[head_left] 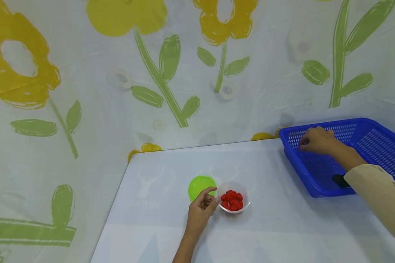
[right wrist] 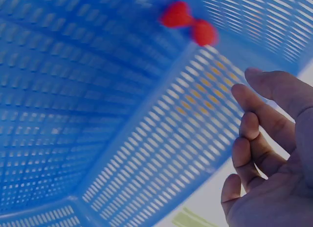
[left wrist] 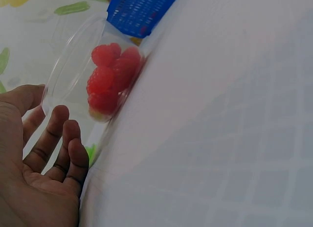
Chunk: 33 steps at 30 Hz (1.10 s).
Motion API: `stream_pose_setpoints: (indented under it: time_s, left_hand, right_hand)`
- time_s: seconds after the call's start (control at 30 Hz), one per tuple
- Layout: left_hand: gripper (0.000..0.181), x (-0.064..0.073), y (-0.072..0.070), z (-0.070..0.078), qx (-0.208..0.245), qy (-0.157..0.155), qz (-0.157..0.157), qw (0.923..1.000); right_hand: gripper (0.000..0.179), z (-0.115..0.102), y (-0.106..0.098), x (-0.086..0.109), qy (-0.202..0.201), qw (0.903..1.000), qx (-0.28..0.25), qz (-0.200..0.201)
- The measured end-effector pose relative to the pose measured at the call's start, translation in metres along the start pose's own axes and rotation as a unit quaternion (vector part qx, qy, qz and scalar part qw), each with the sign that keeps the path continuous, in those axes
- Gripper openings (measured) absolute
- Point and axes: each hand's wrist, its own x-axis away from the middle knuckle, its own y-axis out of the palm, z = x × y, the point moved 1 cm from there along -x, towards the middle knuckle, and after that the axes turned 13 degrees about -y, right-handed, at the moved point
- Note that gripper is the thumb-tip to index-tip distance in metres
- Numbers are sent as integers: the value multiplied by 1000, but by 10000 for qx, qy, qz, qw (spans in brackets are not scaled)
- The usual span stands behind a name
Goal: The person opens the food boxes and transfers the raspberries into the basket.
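In the head view a clear bowl holds several red raspberries. My left hand is at the bowl's left rim, thumb and index fingertips spread and touching or very near it. The left wrist view shows the raspberries through the bowl's clear wall, the other fingers loosely bent beside it. Over the left part of a blue basket hovers my right hand, fingers loosely curled with nothing seen between them. Two blurred raspberries show by the basket's corner, apart from my fingertips.
A bright green round lid or dish lies left of the bowl, partly behind my left hand. The basket stands at the table's right side, by the flower-patterned cloth wall. A small dark object shows at my right sleeve.
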Motion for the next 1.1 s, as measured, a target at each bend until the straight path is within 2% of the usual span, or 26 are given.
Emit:
stream_pose_setpoints:
  time_s: [0.13,0.3,0.57,0.7,0.87,1.1]
  left_hand:
    - [33,2,-1,1,-38,65,32,10000]
    - [33,1,-5,0,-145,3,45,9999]
    - [34,-15,-6,-27,-200,-3,76,9998]
    - [33,-16,-6,-31,-167,62,70,9998]
    - [34,-17,-5,-32,-184,171,20,9997]
    - [32,-17,-4,-33,-135,150,-13,9998]
  right_hand:
    - [13,-11,-15,6,-132,9997,35,193]
    - [16,-29,-29,9,-349,9981,70,494]
    - [17,-59,-38,12,-667,9930,-24,970]
    - [16,-79,-37,12,-993,9867,-149,1277]
    - [16,-105,-28,15,-1520,9733,-184,1707]
    - [17,-140,-6,15,-2054,9600,-327,1876]
